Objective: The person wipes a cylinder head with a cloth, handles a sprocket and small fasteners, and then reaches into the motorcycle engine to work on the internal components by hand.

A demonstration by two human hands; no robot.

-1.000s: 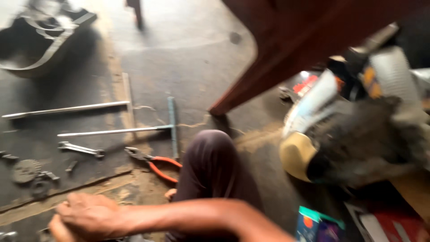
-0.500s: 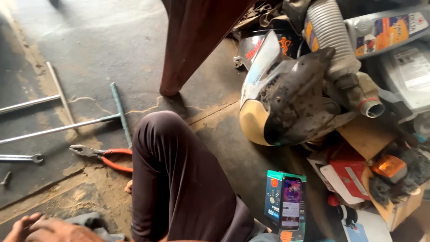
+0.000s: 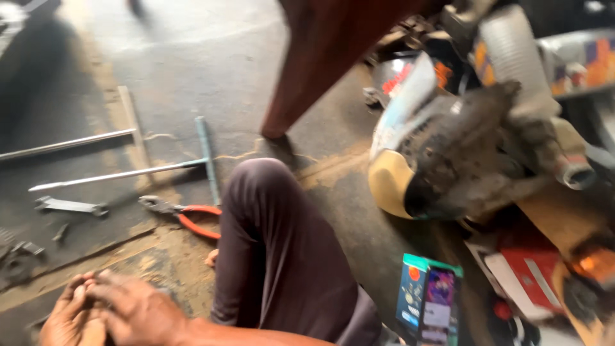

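Concrete floor (image 3: 192, 57) filled the view, blurred. Bent knee in dark trousers (image 3: 275, 250) sat mid-frame. Grimy engine part (image 3: 461, 154) lay to its right. T-handle wrench (image 3: 160, 168) lay on the floor above orange-handled pliers (image 3: 182, 214), flat spanner (image 3: 70, 206) just beside. Both hands met at bottom left, right hand (image 3: 138, 311) over left hand (image 3: 67, 317), fingers curled together; any held item hidden, couldn't tell

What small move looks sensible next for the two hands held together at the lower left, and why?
Probably part the hands and reach the right hand up for the orange-handled pliers. Both hands, the left hand included, are pressed together at the lower left; whether they hold anything is unclear, and the pliers lie free on the floor just above them.
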